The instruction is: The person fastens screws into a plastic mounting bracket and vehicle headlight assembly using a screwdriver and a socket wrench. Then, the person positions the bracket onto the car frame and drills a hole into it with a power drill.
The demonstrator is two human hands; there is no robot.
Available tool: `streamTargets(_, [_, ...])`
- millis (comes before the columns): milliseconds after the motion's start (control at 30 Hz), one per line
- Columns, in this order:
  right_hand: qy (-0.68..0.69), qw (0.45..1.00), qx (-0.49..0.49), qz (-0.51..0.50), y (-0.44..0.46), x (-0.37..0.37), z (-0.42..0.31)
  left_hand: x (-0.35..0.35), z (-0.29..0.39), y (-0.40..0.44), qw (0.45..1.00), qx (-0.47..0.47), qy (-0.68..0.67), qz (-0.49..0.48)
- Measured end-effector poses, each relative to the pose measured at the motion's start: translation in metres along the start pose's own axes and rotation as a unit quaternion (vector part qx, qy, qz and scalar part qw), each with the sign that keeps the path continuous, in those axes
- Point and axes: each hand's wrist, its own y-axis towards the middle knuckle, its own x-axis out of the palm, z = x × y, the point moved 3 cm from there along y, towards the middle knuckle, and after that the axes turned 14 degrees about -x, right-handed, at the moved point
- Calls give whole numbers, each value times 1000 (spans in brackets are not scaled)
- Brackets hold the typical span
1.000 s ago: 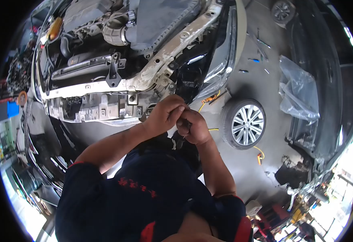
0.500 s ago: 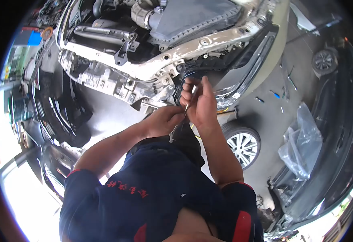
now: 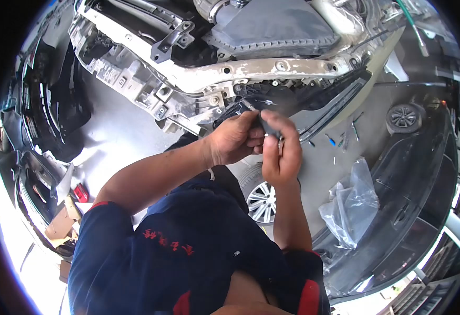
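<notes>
In front of the opened car front, my left hand [image 3: 233, 138] is closed around a slim metal tool [image 3: 249, 105], whose shiny end pokes out above the thumb toward the dark headlight area. Close beside it, on the right, my right hand [image 3: 282, 157] has its fingers curled at the lower end of a dark piece between the hands. Motion smears these fingers, so what they grip is unclear. Just beyond both hands is the headlight [image 3: 322, 102], below the scuffed pale front crossmember [image 3: 251, 69]. The tool's middle is hidden by my fingers.
A wheel [image 3: 261, 202] lies below my right forearm. Clear plastic sheeting [image 3: 352, 205] rests against a dark car [image 3: 398, 210] on the right. Several hand tools, one a blue-handled tool [image 3: 330, 139], lie on the floor. A black bumper [image 3: 56, 100] stands at left.
The view has shifted, so the car front sits further right and the wheel further left. My left hand has moved up beside my right hand, whose fingers now curl forward and blur.
</notes>
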Motion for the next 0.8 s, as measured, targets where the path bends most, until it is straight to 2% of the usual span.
streamTargets(33, [-5,999,-30,-15,19,4,2,4,5,1,1000,6,1,30])
streamTargets(100, [-35,996,-79,11,39,16,25,-11,18,1,998,14,54,31])
streamTargets(133, [1,997,-64,44,46,23,34,-22,27,-2,989,5,117,85])
streamTargets(167, [36,995,-48,77,52,29,43,-34,34,-8,974,-5,178,137])
streamTargets(233, [-19,996,-78,42,68,33,52,-40,48,-28,904,18,319,284])
streamTargets(267, [-18,996,-76,45,70,36,55,-48,53,-34,881,18,354,315])
streamTargets(533, [-65,998,-2,25,92,56,59,-83,77,-38,899,8,328,289])
streamTargets(633, [-132,983,127,-16,101,63,50,-86,80,-37,881,29,369,295])
streamTargets(667, [-151,982,117,5,104,69,49,-91,78,-35,867,56,395,298])
streamTargets(700, [-197,976,93,-31,108,74,47,-93,75,-32,852,84,419,302])
streamTargets(800, [-113,992,58,7,111,87,57,-95,76,-30,815,131,469,314])
